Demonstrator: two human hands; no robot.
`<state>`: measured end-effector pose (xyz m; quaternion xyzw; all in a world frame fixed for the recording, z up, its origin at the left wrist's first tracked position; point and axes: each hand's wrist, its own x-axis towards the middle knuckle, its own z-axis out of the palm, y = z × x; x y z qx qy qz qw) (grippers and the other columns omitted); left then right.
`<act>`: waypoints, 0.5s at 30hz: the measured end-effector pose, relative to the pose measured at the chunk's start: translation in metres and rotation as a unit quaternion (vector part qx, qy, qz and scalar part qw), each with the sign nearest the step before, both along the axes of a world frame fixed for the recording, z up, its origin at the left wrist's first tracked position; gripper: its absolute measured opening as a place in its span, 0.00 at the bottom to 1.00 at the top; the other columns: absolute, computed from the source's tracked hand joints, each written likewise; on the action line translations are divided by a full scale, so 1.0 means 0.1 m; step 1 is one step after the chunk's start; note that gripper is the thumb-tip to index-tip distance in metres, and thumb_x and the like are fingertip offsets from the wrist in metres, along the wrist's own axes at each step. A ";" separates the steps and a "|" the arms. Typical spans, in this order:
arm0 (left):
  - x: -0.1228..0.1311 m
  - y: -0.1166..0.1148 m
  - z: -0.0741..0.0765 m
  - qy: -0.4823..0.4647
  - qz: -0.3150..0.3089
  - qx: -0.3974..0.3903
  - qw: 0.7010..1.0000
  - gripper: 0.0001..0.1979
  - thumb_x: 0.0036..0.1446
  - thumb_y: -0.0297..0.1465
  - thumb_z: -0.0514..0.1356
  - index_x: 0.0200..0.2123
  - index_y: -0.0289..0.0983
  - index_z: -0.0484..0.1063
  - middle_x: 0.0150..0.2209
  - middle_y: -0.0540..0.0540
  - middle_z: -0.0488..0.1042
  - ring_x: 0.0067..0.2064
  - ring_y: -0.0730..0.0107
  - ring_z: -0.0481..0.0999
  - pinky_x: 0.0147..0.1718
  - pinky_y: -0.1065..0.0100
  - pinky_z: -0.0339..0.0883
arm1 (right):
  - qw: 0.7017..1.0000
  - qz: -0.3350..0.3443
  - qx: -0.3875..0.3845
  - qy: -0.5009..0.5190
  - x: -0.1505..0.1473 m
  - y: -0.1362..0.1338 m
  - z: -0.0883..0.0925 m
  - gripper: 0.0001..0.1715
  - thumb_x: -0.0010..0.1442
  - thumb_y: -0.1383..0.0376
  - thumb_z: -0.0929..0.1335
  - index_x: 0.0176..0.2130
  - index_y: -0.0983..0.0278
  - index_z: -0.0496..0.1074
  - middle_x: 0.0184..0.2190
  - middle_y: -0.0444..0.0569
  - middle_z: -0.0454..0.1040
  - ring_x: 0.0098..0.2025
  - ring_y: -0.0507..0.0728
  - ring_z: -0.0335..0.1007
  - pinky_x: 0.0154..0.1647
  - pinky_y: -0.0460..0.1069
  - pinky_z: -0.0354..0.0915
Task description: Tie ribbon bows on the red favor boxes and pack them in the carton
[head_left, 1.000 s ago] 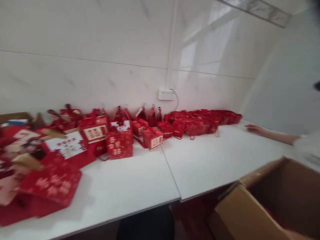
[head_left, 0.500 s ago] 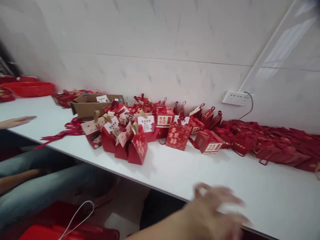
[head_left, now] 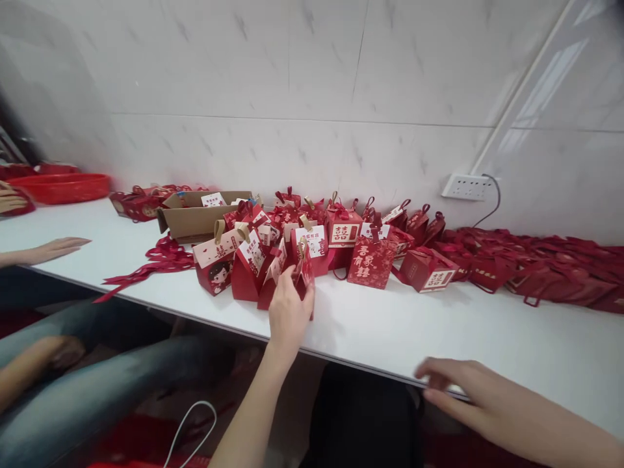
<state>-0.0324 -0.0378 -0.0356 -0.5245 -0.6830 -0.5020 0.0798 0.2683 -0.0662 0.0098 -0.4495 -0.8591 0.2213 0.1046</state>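
My left hand [head_left: 288, 311] is closed around the nearest red gift box [head_left: 307, 268], at the front of a cluster on the white table. Its fingers hide much of that box, which stands upright on the tabletop. Just left of it are a red box with a white card [head_left: 251, 260] and a box with a cartoon figure [head_left: 214, 268]. My right hand [head_left: 458, 387] hovers at the table's front edge, holding nothing, thumb and forefinger apart. A box with gold characters [head_left: 370, 263] stands between my hands, further back.
Flat red packages [head_left: 560, 270] are heaped along the wall at right, below a power socket [head_left: 467, 188]. An open cardboard box [head_left: 195, 223], loose red ribbons [head_left: 166, 257] and a red basin [head_left: 73, 188] lie leftward. A co-worker's hand [head_left: 61, 247] rests on the left edge.
The blurred hand at the front edge, apparently my left, has moved left and back onto the front gift box. My right hand has come into view at lower right.
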 end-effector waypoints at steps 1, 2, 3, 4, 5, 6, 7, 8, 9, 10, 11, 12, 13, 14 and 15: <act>-0.01 -0.01 0.01 -0.017 -0.004 -0.025 1.000 0.17 0.56 0.34 0.56 0.49 0.35 0.63 0.47 0.37 0.71 0.46 0.53 0.73 0.41 0.57 0.68 | 0.999 0.028 -0.032 -0.005 -0.18 0.01 0.03 0.13 0.59 0.55 0.63 0.38 0.54 0.75 0.34 0.45 0.77 0.36 0.55 0.74 0.37 0.47 0.70; -0.03 -0.02 0.03 -0.036 -0.012 -0.044 0.998 0.15 0.56 0.34 0.55 0.47 0.36 0.64 0.46 0.39 0.72 0.46 0.54 0.74 0.41 0.57 0.68 | 0.998 0.039 -0.044 0.004 -0.35 0.02 0.04 0.13 0.60 0.56 0.62 0.39 0.55 0.73 0.36 0.45 0.77 0.39 0.55 0.73 0.41 0.48 0.69; -0.05 -0.05 0.04 -0.059 -0.024 -0.057 0.996 0.14 0.56 0.34 0.55 0.45 0.37 0.66 0.45 0.40 0.73 0.45 0.55 0.74 0.41 0.58 0.68 | 0.997 0.045 -0.050 0.024 -0.51 0.04 0.04 0.14 0.61 0.57 0.61 0.40 0.57 0.73 0.38 0.46 0.76 0.41 0.56 0.72 0.44 0.50 0.68; -0.08 -0.07 0.05 -0.087 -0.037 -0.064 0.993 0.13 0.56 0.33 0.55 0.44 0.37 0.67 0.43 0.42 0.74 0.44 0.56 0.75 0.41 0.59 0.68 | 0.996 0.041 -0.050 0.053 -0.63 0.06 0.01 0.14 0.62 0.58 0.60 0.40 0.58 0.72 0.38 0.47 0.75 0.42 0.56 0.72 0.45 0.50 0.68; -0.09 -0.10 0.06 -0.119 -0.054 -0.068 0.989 0.12 0.55 0.34 0.55 0.43 0.38 0.68 0.42 0.43 0.75 0.42 0.58 0.75 0.42 0.60 0.68 | 0.994 0.034 -0.045 0.088 -0.73 0.08 -0.03 0.14 0.62 0.58 0.60 0.40 0.59 0.71 0.40 0.48 0.74 0.42 0.56 0.71 0.45 0.51 0.68; -0.11 -0.12 0.07 -0.151 -0.079 -0.070 0.983 0.12 0.55 0.34 0.55 0.42 0.38 0.69 0.40 0.44 0.76 0.41 0.60 0.75 0.41 0.61 0.68 | 0.991 0.026 -0.035 0.128 -0.80 0.10 -0.09 0.13 0.62 0.58 0.60 0.40 0.60 0.70 0.42 0.49 0.73 0.44 0.56 0.70 0.46 0.51 0.68; -0.11 -0.15 0.08 -0.186 -0.111 -0.067 0.974 0.12 0.55 0.35 0.54 0.41 0.38 0.69 0.38 0.45 0.76 0.40 0.62 0.76 0.40 0.63 0.69 | 0.985 0.015 -0.021 0.170 -0.85 0.12 -0.15 0.13 0.62 0.58 0.60 0.42 0.60 0.69 0.46 0.50 0.70 0.47 0.56 0.69 0.47 0.52 0.68; -0.10 -0.18 0.09 -0.223 -0.149 -0.062 0.961 0.12 0.55 0.36 0.55 0.41 0.37 0.69 0.38 0.45 0.76 0.39 0.63 0.76 0.39 0.65 0.69 | 0.977 0.000 -0.004 0.214 -0.88 0.14 -0.22 0.14 0.61 0.58 0.61 0.44 0.59 0.68 0.50 0.51 0.66 0.50 0.57 0.67 0.48 0.52 0.68; -0.08 -0.20 0.10 -0.259 -0.189 -0.055 0.946 0.13 0.55 0.37 0.55 0.41 0.36 0.70 0.38 0.45 0.76 0.38 0.64 0.76 0.37 0.66 0.70 | 0.966 -0.019 0.011 0.257 -0.91 0.14 -0.29 0.15 0.61 0.58 0.62 0.47 0.58 0.66 0.54 0.52 0.63 0.54 0.58 0.64 0.50 0.52 0.67; -0.05 -0.23 0.11 -0.293 -0.228 -0.049 0.927 0.14 0.54 0.37 0.56 0.41 0.36 0.69 0.38 0.45 0.76 0.38 0.65 0.76 0.36 0.68 0.70 | 0.953 -0.039 0.017 0.299 -0.92 0.15 -0.35 0.17 0.60 0.58 0.62 0.49 0.58 0.63 0.56 0.53 0.60 0.56 0.58 0.61 0.50 0.53 0.67; -0.02 -0.25 0.12 -0.321 -0.259 -0.044 0.910 0.15 0.54 0.38 0.56 0.42 0.35 0.69 0.38 0.45 0.76 0.37 0.65 0.76 0.34 0.68 0.71 | 0.939 -0.057 0.009 0.338 -0.93 0.14 -0.41 0.19 0.60 0.57 0.63 0.51 0.57 0.61 0.56 0.53 0.59 0.56 0.58 0.61 0.50 0.53 0.67; 0.02 -0.27 0.13 -0.340 -0.281 -0.041 0.897 0.16 0.54 0.38 0.56 0.42 0.35 0.69 0.38 0.45 0.76 0.37 0.65 0.77 0.33 0.69 0.71 | 0.926 -0.069 -0.011 0.371 -0.93 0.13 -0.45 0.21 0.60 0.57 0.63 0.52 0.57 0.58 0.55 0.53 0.60 0.54 0.58 0.63 0.49 0.53 0.68; 0.06 -0.28 0.14 -0.346 -0.293 -0.039 0.890 0.16 0.54 0.38 0.57 0.42 0.35 0.69 0.37 0.45 0.76 0.36 0.66 0.77 0.31 0.69 0.71 | 0.913 -0.073 -0.035 0.400 -0.92 0.12 -0.48 0.22 0.60 0.56 0.63 0.53 0.56 0.56 0.54 0.53 0.63 0.52 0.57 0.66 0.48 0.53 0.69; 0.10 -0.30 0.14 -0.342 -0.300 -0.038 0.890 0.15 0.54 0.38 0.57 0.42 0.35 0.69 0.35 0.45 0.76 0.34 0.66 0.77 0.30 0.70 0.72 | 0.902 -0.071 -0.056 0.422 -0.91 0.11 -0.50 0.22 0.60 0.56 0.64 0.53 0.56 0.55 0.52 0.53 0.65 0.50 0.57 0.68 0.47 0.53 0.69; 0.14 -0.31 0.15 -0.330 -0.304 -0.036 0.893 0.14 0.55 0.38 0.56 0.41 0.35 0.70 0.34 0.46 0.76 0.34 0.67 0.77 0.30 0.70 0.72 | 0.895 -0.066 -0.069 0.436 -0.90 0.10 -0.51 0.21 0.60 0.56 0.63 0.52 0.57 0.56 0.50 0.53 0.67 0.48 0.56 0.69 0.47 0.53 0.69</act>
